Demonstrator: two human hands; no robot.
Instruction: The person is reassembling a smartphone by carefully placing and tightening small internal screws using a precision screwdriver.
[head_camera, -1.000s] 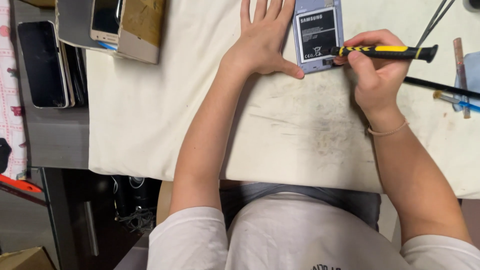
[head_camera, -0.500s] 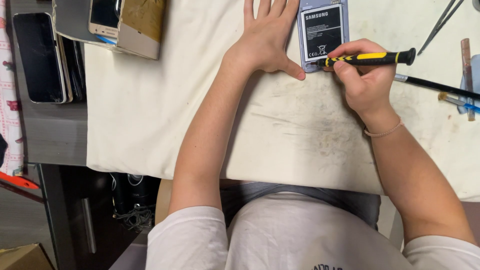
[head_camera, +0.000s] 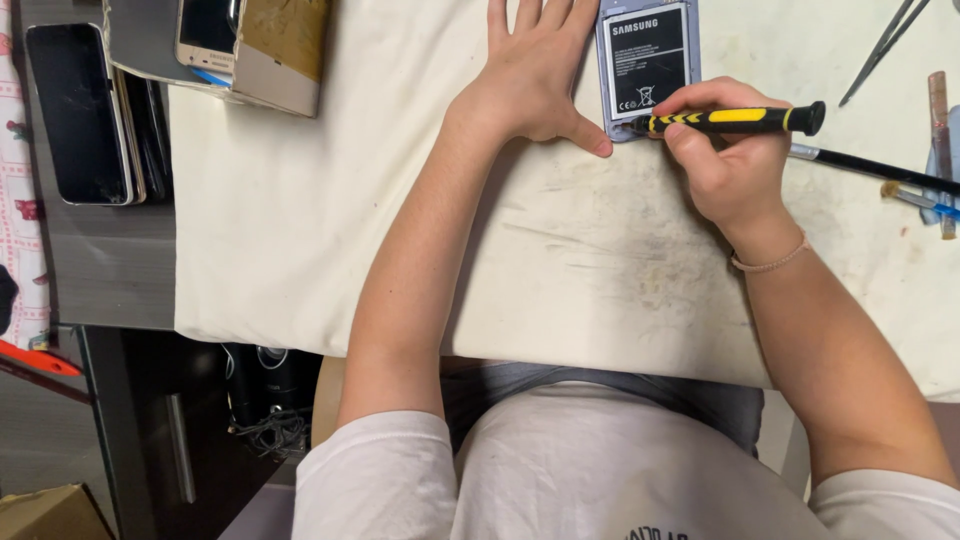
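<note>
Pressing flat, the left hand (head_camera: 535, 75) steadies the opened phone (head_camera: 648, 65); the right hand (head_camera: 725, 150) clenches a screwdriver (head_camera: 735, 120) whose tip could slip and gouge the battery (head_camera: 648, 60).

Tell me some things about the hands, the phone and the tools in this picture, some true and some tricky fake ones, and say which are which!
1. The right hand holds a black and yellow screwdriver. True.
2. The left hand is curled into a fist. False: it lies flat and open beside the opened phone, thumb near its lower corner.
3. The phone lies with its back cover off, so the battery shows. True.
4. The screwdriver's tip points at the top of the phone. False: it is at the phone's lower edge.
5. The phone rests on a cream cloth. True.
6. The tweezers are in the left hand. False: they lie on the cloth at the upper right.
</note>
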